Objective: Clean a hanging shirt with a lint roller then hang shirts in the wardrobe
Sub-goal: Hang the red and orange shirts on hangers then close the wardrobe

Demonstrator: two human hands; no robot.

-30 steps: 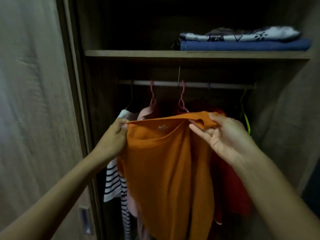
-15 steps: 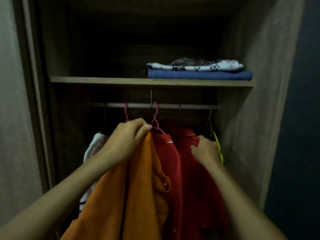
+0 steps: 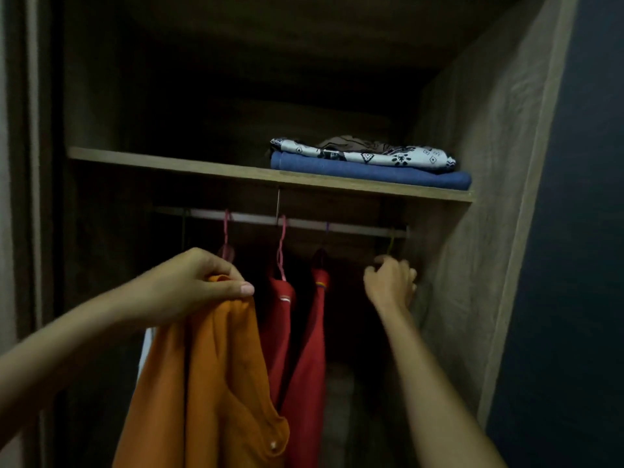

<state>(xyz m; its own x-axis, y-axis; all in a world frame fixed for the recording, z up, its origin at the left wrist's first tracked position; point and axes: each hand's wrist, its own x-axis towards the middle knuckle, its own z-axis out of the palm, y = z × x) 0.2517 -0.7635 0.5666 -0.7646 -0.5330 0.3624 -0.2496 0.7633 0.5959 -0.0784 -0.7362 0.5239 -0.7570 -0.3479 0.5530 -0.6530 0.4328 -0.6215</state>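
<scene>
Orange shirt [image 3: 216,366] hangs pinched in my left grip [image 3: 199,285]. My right grip [image 3: 390,282] (fingers curled) reaches by the yellow hanger [image 3: 390,244]; whether it holds it, I cannot tell.

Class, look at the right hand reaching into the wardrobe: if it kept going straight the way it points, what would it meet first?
Probably the yellow-green hanger just above the right hand, then the rail; depth is unclear in the dark.

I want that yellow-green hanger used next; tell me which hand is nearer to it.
Right. The right hand is just below the yellow-green hanger at the rail's right end; the left hand grips the orange shirt far to its left.
</scene>
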